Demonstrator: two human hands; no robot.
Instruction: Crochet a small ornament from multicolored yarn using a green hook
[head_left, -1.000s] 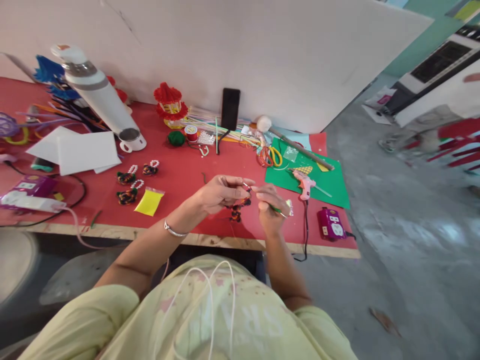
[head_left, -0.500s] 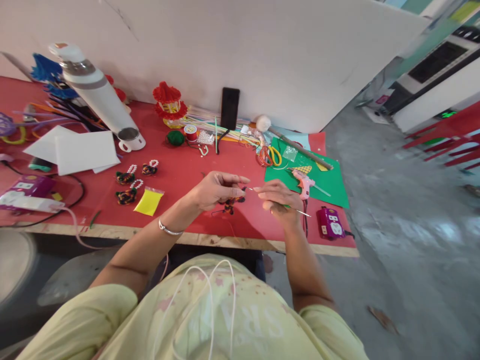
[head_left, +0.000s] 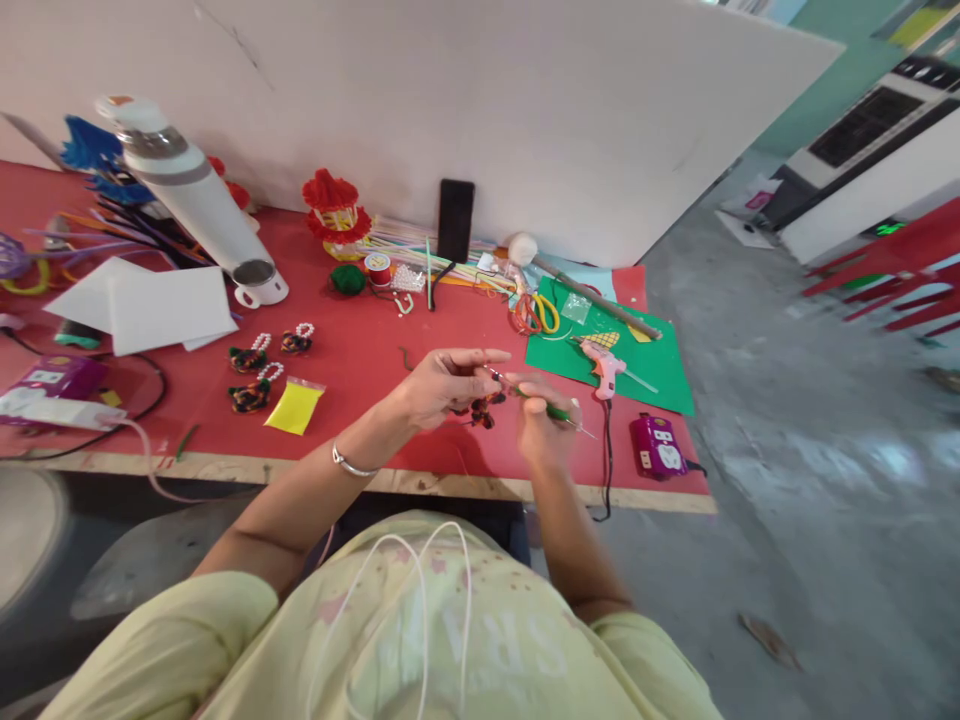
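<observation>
My left hand (head_left: 444, 388) pinches a small dark multicoloured yarn piece (head_left: 484, 410), which hangs below its fingers over the red table. A thin red strand runs by the fingertips. My right hand (head_left: 546, 425) is closed around a crochet hook with a green handle (head_left: 556, 411); the hook's metal tip touches or nearly touches the piece at my left fingertips. Left of my hands lie three similar yarn pieces with white bead loops (head_left: 250, 397) and a yellow packet (head_left: 295, 406).
On the red table (head_left: 360, 350) are a white flask (head_left: 191, 195), paper sheets (head_left: 171, 308), an upright phone (head_left: 456, 220), scissors (head_left: 547, 313), a pink glue gun (head_left: 604, 366) on green card (head_left: 660, 372), and a purple power socket (head_left: 660, 447) at the right.
My right hand has moved left, closer to my left hand, and the green handle shows more. The hook's tip is now at the yarn piece. My left hand has shifted slightly right.
</observation>
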